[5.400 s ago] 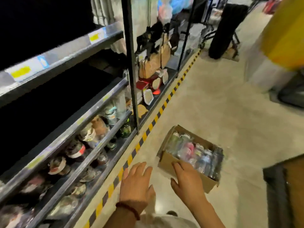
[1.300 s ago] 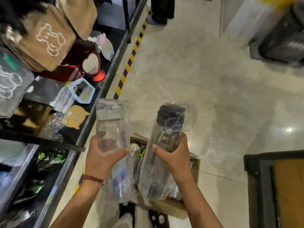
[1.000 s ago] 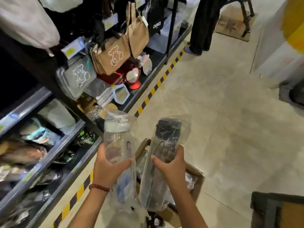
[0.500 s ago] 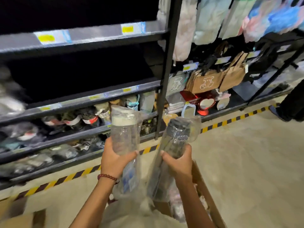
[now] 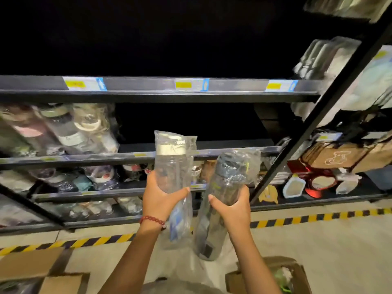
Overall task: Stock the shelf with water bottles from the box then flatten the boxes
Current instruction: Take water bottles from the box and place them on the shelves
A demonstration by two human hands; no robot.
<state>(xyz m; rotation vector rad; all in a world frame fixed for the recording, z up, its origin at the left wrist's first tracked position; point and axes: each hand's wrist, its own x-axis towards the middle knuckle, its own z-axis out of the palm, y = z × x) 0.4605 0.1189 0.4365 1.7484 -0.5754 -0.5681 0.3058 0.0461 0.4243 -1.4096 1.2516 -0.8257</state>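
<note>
While I face the shelf (image 5: 148,154), my left hand (image 5: 161,198) grips one white-capped bottle (image 5: 172,166), my right hand (image 5: 232,209) one dark-capped bottle (image 5: 228,183); two boxes (image 5: 297,274) flank me.

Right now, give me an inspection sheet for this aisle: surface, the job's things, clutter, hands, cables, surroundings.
Surface: pale floor with yellow-black hazard tape along the shelf base.
Job's things: white-capped bottle and dark-capped bottle, both bagged in clear plastic; open box at lower right; the shelf ahead is dark and looks bare behind them, with wrapped bottles at its left.
Clutter: more cardboard at lower left.
Hands: left hand grips the white-capped bottle; right hand grips the dark-capped one.
Cables: nothing seen.
Surroundings: brown bear-print bags and small mirrors in the next bay.
</note>
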